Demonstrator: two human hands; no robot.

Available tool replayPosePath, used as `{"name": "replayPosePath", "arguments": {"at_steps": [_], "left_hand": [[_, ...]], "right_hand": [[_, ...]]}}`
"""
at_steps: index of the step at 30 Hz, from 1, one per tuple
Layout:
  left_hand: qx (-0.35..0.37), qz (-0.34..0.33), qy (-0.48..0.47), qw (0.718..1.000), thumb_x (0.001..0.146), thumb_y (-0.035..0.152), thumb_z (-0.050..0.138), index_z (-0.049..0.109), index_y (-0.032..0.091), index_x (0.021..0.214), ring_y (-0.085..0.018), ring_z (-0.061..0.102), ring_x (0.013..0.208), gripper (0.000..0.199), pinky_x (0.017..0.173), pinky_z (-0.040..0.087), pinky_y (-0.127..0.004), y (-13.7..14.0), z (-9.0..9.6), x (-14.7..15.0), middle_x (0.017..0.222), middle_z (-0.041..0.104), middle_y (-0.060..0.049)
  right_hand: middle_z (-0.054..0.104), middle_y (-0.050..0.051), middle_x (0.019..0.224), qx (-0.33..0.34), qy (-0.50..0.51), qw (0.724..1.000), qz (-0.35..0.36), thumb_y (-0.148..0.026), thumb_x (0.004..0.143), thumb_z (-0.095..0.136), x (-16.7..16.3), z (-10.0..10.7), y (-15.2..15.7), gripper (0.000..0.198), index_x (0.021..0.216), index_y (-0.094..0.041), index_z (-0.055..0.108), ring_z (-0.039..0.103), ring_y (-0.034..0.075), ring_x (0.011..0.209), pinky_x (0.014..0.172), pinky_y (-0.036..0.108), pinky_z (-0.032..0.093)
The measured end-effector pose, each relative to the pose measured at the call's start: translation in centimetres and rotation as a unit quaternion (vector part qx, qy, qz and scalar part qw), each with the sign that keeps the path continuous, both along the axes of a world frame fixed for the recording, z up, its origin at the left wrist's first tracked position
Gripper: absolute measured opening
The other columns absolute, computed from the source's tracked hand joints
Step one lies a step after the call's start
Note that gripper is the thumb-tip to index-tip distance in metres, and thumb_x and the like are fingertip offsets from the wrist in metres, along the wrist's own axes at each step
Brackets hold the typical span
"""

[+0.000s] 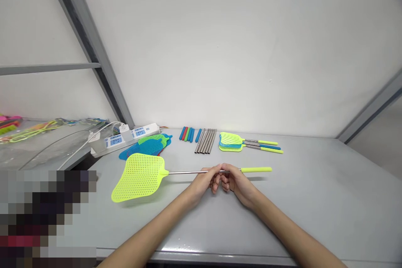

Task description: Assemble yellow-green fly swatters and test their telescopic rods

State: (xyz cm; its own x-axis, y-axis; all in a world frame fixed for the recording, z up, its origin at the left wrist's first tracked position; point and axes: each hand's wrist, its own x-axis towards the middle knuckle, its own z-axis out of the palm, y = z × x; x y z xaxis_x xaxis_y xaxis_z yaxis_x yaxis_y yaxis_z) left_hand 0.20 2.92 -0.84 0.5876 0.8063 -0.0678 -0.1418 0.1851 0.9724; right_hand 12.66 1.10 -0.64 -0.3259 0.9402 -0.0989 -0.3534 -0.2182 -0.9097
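Note:
A yellow-green fly swatter (140, 176) with a perforated head, a thin metal rod and a yellow-green grip is held level above the table, its head to the left. My left hand (209, 180) pinches the rod near its middle. Right beside it, my right hand (234, 180) closes on the same rod, just left of the grip. The fingertips of both hands nearly meet. Behind them lie several bare metal rods (205, 141) side by side, with several coloured handle grips (187, 134) to their left. Loose swatter heads (146, 146), blue and green, are stacked at the back left.
Several whole fly swatters (232, 141) lie at the back right of the grey table (314, 184). A white power strip (132, 136) with plugs and cables stands at the left back. Plastic-wrapped items (40, 134) lie on a surface farther left. A white wall rises behind.

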Motion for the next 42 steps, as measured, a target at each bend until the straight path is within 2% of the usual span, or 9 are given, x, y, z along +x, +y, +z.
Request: {"name": "replayPosePath", "arguments": {"at_steps": [8,17,21,27,32,36,42], "left_hand": [[0.021,-0.001,-0.028,0.999,0.078,0.044,0.035,0.04,0.016,0.039,-0.015,0.054,0.053,0.048,0.065,0.041,-0.029,-0.2,0.7,0.0,0.041,0.046,-0.001],[-0.006,0.017,0.004,1.0,0.077,0.041,0.038,0.042,0.015,0.047,-0.009,0.044,0.043,0.039,0.049,0.034,-0.021,-0.1,1.4,-0.4,0.047,0.049,0.0],[-0.004,0.015,0.006,1.0,0.076,0.04,0.039,0.042,0.015,0.048,-0.01,0.046,0.047,0.038,0.053,0.035,-0.022,-0.1,1.1,-0.5,0.048,0.049,0.0],[-0.029,0.021,0.005,0.999,0.075,0.041,0.041,0.041,0.015,0.05,-0.008,0.04,0.045,0.036,0.051,0.033,-0.022,0.2,0.5,-0.5,0.047,0.042,0.003],[-0.051,0.024,0.002,0.998,0.074,0.042,0.043,0.039,0.016,0.05,-0.008,0.037,0.045,0.036,0.051,0.032,-0.022,0.2,0.4,-0.4,0.047,0.039,0.004],[-0.036,0.022,-0.009,0.999,0.076,0.042,0.04,0.041,0.015,0.052,-0.008,0.036,0.047,0.035,0.052,0.031,-0.022,0.3,0.4,-0.3,0.049,0.039,0.003],[-0.002,0.036,0.01,0.999,0.076,0.039,0.04,0.038,0.016,0.049,-0.008,0.033,0.046,0.035,0.05,0.03,-0.022,0.2,0.9,-0.3,0.045,0.036,0.004]], "right_hand": [[0.043,-0.002,0.048,-0.027,-0.004,1.0,-0.009,-0.037,0.074,0.045,0.2,-0.4,0.2,0.029,0.055,-0.015,0.045,0.033,0.007,0.04,0.043,0.023,0.024],[0.037,-0.005,0.049,0.011,-0.019,1.0,0.001,-0.041,0.074,0.049,0.0,-0.5,0.1,0.029,0.06,-0.015,0.047,0.031,0.005,0.04,0.041,0.021,0.02],[0.036,-0.005,0.048,0.006,-0.017,1.0,0.009,-0.04,0.074,0.049,0.1,-0.4,0.1,0.029,0.06,-0.015,0.047,0.03,0.005,0.04,0.041,0.021,0.019],[0.035,-0.005,0.047,-0.017,-0.005,1.0,-0.006,-0.039,0.073,0.05,0.1,-0.5,0.3,0.03,0.057,-0.016,0.041,0.031,0.006,0.04,0.043,0.022,0.021],[0.031,-0.006,0.044,-0.027,0.004,1.0,-0.005,-0.039,0.074,0.048,-0.2,-0.4,0.1,0.03,0.056,-0.015,0.046,0.027,0.005,0.04,0.043,0.021,0.021],[0.024,-0.007,0.043,-0.041,0.012,0.999,-0.033,-0.037,0.073,0.046,-0.6,-0.1,0.1,0.029,0.056,-0.014,0.051,0.023,0.005,0.04,0.043,0.021,0.021],[0.016,-0.009,0.042,-0.092,0.05,0.989,-0.106,-0.03,0.066,0.052,-1.0,0.5,0.2,0.03,0.047,-0.018,0.032,0.017,0.005,0.038,0.04,0.021,0.019]]}}
